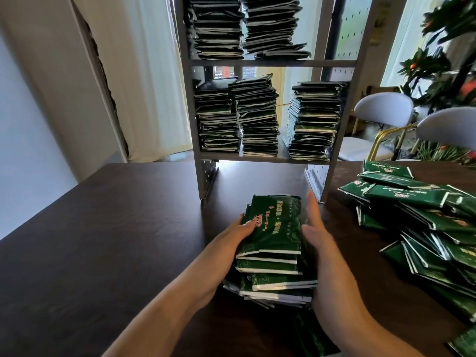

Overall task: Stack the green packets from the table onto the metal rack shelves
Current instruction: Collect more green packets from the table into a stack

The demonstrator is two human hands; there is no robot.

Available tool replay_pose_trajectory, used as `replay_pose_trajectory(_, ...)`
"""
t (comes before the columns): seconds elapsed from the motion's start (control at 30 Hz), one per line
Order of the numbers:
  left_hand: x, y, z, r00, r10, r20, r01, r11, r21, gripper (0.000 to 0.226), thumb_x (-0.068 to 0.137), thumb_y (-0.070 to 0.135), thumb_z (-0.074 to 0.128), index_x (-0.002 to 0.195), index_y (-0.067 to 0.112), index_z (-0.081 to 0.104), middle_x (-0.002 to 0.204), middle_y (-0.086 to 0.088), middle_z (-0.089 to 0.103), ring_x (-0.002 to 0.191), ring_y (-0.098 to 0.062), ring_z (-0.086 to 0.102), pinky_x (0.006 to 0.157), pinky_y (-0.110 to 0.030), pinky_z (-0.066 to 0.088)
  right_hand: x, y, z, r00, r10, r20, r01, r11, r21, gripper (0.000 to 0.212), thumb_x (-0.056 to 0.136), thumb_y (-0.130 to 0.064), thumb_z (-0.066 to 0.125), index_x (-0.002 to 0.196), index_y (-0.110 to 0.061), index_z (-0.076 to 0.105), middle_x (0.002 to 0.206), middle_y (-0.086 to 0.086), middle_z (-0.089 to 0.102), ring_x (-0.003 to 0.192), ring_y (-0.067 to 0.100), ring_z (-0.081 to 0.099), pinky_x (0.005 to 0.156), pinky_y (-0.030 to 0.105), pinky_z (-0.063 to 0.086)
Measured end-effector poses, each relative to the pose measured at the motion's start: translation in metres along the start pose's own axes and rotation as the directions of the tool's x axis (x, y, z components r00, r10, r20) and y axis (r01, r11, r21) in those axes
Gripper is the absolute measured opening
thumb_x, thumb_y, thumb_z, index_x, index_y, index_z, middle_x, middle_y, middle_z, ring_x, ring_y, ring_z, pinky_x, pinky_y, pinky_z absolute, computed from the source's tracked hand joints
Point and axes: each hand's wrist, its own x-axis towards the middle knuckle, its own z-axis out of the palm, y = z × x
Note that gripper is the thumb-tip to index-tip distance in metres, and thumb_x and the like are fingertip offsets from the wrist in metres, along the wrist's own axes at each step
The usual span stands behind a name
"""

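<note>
Two hands flank a stack (273, 243) of green packets on the bench (116, 228), right in front of the rack (270, 63).

My left hand (231, 238) presses the stack's left side, its thumb lying on the top packet, fingers curled around the edge, so it is grasping the stack. My right hand (319, 235) stands flat against the right side with fingers straight, released rather than clenched, touching the stack. I see a loose pile (422, 222) of packets lying to the right of my right hand, and the rack's two shelves already hold tall stacks.
</note>
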Motion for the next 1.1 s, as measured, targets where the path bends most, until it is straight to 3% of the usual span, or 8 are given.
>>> replay_pose_trajectory(0.1,-0.008,0.009,0.008,0.998,-0.009,-0.058,0.007,0.999,-0.034,0.043,0.106,-0.002,0.025,0.149,-0.007,0.029,0.155,-0.03,0.032,0.141,-0.029,0.043,0.092,-0.026,0.04,-0.005,0.002,0.001,0.999,0.0,0.052,-0.001,0.999,0.032,0.089,0.084,0.017,0.065,0.153,-0.025,0.027,0.128,0.005,0.052,0.07,0.009,0.071,0.049,0.002,0.042)
replay_pose_trajectory(0.33,-0.033,0.008,0.018,0.999,0.045,0.012,-0.046,0.984,0.174,0.051,0.105,-0.003,0.028,0.154,-0.005,0.012,0.162,-0.025,0.018,0.15,-0.037,0.022,0.112,-0.031,0.019,0.008,-0.008,0.005,0.988,0.061,-0.144,-0.082,0.985,-0.151,0.076,0.092,0.029,0.031,0.155,-0.014,0.026,0.088,-0.018,0.038,0.035,-0.016,0.048,0.037,0.005,0.036)
replay_pose_trajectory(0.5,-0.033,0.023,0.025,0.995,0.059,-0.085,-0.027,0.942,0.336,0.049,0.106,0.001,0.028,0.153,-0.006,0.013,0.165,-0.022,0.01,0.152,-0.032,0.017,0.102,-0.024,0.024,0.011,-0.003,0.002,0.972,0.091,-0.218,-0.122,0.984,-0.132,0.073,0.095,0.025,0.031,0.157,-0.013,0.023,0.094,-0.014,0.044,0.037,-0.011,0.053,0.037,0.008,0.039)
replay_pose_trajectory(0.57,-0.036,0.023,0.028,1.0,-0.004,0.014,0.003,0.999,0.047,0.048,0.109,0.009,0.024,0.152,-0.008,0.013,0.164,-0.024,0.013,0.152,-0.031,0.016,0.108,-0.024,0.013,0.014,-0.004,0.002,0.964,0.15,-0.222,-0.165,0.985,-0.054,0.074,0.096,0.023,0.034,0.158,-0.015,0.021,0.1,-0.014,0.045,0.046,-0.01,0.057,0.04,0.007,0.041)
replay_pose_trajectory(0.7,-0.06,0.015,0.016,0.998,0.056,0.014,-0.058,0.958,0.279,0.043,0.106,0.003,0.031,0.146,-0.014,0.025,0.159,-0.029,0.026,0.149,-0.036,0.025,0.111,-0.026,0.019,0.023,-0.012,-0.01,0.963,0.187,-0.194,-0.204,0.976,-0.074,0.063,0.101,0.012,0.032,0.158,-0.011,0.017,0.157,0.009,0.031,0.126,0.024,0.05,0.072,0.01,0.045)
replay_pose_trajectory(0.8,-0.061,0.012,0.009,0.989,0.071,0.133,-0.112,0.937,0.331,0.04,0.103,-0.003,0.037,0.139,-0.019,0.032,0.154,-0.032,0.033,0.145,-0.039,0.031,0.101,-0.027,0.027,0.027,-0.02,-0.027,0.967,0.161,-0.199,-0.213,0.937,-0.276,0.056,0.102,0.004,0.042,0.151,-0.023,0.038,0.148,0.007,0.043,0.103,0.023,0.054,0.08,0.02,0.047)
replay_pose_trajectory(1.0,-0.071,0.001,-0.006,0.981,0.069,0.183,-0.023,0.97,-0.244,0.036,0.104,-0.005,0.035,0.138,-0.017,0.041,0.149,-0.033,0.041,0.139,-0.039,0.041,0.104,-0.035,0.033,0.015,-0.041,-0.074,0.986,0.057,0.156,0.132,0.303,-0.944,0.02,0.098,-0.03,0.058,0.115,-0.04,0.058,0.103,-0.016,0.062,0.09,0.005,0.061,0.083,0.036,0.054)
replay_pose_trajectory(1.1,-0.087,0.005,0.007,0.99,-0.047,0.136,0.083,0.959,-0.27,0.043,0.083,0.025,0.06,0.118,0.002,0.07,0.114,-0.018,0.073,0.099,-0.026,0.071,0.086,-0.037,0.053,0.018,-0.048,-0.081,0.9,0.361,0.243,0.231,0.078,-0.97,0.039,0.085,-0.049,0.072,0.119,-0.04,0.057,0.109,-0.02,0.058,0.098,-0.002,0.057,0.093,0.03,0.05)
